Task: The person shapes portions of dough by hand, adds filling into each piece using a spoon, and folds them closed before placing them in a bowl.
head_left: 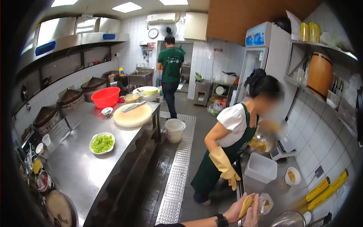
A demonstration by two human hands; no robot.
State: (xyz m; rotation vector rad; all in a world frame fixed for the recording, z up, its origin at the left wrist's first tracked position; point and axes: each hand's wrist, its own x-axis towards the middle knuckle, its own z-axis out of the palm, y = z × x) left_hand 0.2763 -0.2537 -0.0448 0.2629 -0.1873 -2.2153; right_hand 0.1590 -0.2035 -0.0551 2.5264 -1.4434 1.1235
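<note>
At the bottom right, my left hand (233, 210), with a black watch on its wrist, is closed around a yellowish-brown oblong piece of food (246, 206). My right hand (252, 213) presses against the other side of the piece, its fingers pointing up. What kind of food it is I cannot make out. Just beyond my right fingers lies a small clear plastic container (266, 203) with some brownish contents. A metal bowl (289, 219) stands to the right of my hands, partly cut off by the frame edge.
A co-worker in yellow gloves (226, 166) stands close ahead, beside a bowl of yellowish pieces (261, 140). A plastic tub (261, 167), a scale (283, 148) and a white cup (292, 176) share the counter. Another person (171, 62) is farther back. Left, a steel table (79, 170) bears a cleaver (134, 107).
</note>
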